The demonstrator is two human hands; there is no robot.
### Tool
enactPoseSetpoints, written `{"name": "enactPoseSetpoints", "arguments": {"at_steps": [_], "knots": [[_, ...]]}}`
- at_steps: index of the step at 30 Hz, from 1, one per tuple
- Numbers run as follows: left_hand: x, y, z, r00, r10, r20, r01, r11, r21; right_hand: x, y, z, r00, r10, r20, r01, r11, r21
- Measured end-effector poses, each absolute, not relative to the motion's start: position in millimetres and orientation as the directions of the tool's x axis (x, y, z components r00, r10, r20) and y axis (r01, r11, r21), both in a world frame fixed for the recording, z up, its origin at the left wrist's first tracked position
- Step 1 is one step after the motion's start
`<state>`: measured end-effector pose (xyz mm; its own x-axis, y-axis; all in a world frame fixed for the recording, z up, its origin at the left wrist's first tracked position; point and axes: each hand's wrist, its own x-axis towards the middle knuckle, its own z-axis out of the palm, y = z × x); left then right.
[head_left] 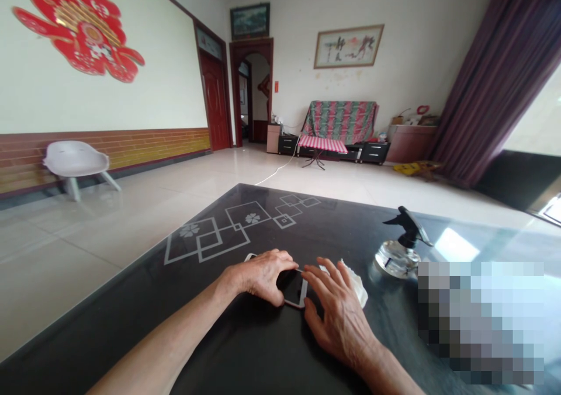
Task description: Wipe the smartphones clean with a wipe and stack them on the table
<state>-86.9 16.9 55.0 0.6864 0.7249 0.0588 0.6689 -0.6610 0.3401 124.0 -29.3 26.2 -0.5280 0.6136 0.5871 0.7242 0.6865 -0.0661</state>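
Note:
A dark-screened smartphone lies flat on the black glass table. My left hand is curled over the phone's left side, fingers bent around its edge, gripping it. My right hand rests just right of the phone with fingers spread and lying flat, fingertips touching the phone's right edge. A crumpled white cloth lies partly under my right fingers.
A clear spray bottle with a black trigger head stands to the right on the table. A white plastic chair stands by the left wall. Tiled floor stretches to a covered sofa and a small table at the far wall. Purple curtains hang on the right.

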Motion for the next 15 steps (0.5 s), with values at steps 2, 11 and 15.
{"name": "enactPoseSetpoints", "arguments": {"at_steps": [2,11,15], "knots": [[-89,17,56,0.701,0.711,0.063,0.656,-0.676,0.336,124,-29,24,-0.530,0.636,0.561,0.739,0.671,-0.063],[-93,18,58,0.729,0.684,0.018,0.630,-0.681,0.373,123,-31,22,-0.553,0.673,0.491,0.749,0.660,-0.060],[-105,21,67,0.677,0.735,-0.036,0.699,-0.628,0.342,121,-32,17,-0.550,0.667,0.502,0.756,0.653,-0.039]]}}
